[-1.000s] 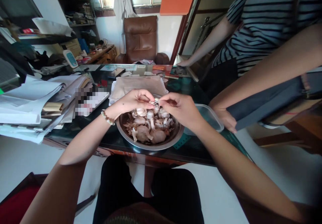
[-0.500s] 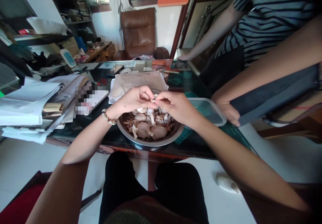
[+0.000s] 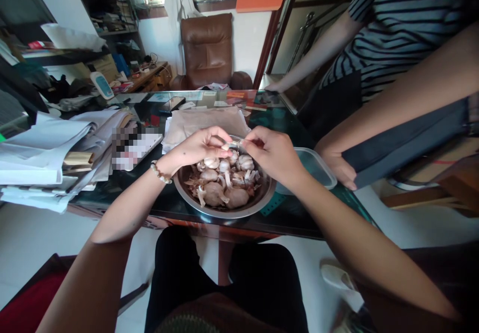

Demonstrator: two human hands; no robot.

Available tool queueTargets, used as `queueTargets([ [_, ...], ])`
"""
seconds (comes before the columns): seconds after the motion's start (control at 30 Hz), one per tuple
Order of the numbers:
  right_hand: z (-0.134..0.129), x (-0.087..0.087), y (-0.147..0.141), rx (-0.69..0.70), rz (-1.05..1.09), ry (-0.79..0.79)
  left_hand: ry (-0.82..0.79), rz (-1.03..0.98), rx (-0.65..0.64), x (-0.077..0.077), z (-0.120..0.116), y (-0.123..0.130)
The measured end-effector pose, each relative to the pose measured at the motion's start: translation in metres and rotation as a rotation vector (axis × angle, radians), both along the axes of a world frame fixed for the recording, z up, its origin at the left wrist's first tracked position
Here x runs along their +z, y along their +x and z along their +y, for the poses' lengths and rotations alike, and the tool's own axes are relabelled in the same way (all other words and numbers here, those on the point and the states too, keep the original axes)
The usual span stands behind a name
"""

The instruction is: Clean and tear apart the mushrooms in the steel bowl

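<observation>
Glossy desktop [image 3: 262, 126] bears a round metal bowl [image 3: 224, 214] of papery garlic bulbs [image 3: 237, 197]

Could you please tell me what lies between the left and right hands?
In the head view, a small pale piece, seemingly garlic, lies between the fingers of the left hand and right hand, above the metal bowl; finer detail is unclear.

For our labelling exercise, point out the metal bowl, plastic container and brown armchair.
Metal bowl [image 3: 228, 214], head view: near rim.
Plastic container [image 3: 312, 169], head view: bare middle.
Brown armchair [image 3: 207, 48], head view: backrest middle.
</observation>
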State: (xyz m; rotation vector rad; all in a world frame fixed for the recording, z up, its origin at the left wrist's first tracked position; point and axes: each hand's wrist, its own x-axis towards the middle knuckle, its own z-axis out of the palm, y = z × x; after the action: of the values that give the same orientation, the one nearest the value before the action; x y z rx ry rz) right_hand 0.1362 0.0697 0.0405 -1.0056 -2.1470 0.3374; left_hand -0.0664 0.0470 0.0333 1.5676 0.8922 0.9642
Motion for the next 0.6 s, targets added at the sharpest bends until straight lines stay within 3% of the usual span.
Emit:
queueTargets([
  [0.1, 0.0023, -0.0018, 0.0025, 0.001, -0.142, 0.012, 0.000, -0.034, -0.015, 0.0007, 0.0007, -0.0005],
  [0.23, 0.0032, -0.0055, 0.0024, 0.105, -0.281, 0.050, -0.001, -0.034, -0.017, 0.0005, 0.0009, -0.0006],
  [0.4, -0.0004, -0.0031, -0.0002, 0.117, -0.176, 0.090, 0.021, 0.028, 0.039, 0.0017, -0.0004, 0.0012],
  [0.6, -0.0034, -0.0035, -0.0026, 0.157, 0.011, 0.025, 0.146, 0.191, 0.093, 0.0058, -0.0055, 0.0052],
])
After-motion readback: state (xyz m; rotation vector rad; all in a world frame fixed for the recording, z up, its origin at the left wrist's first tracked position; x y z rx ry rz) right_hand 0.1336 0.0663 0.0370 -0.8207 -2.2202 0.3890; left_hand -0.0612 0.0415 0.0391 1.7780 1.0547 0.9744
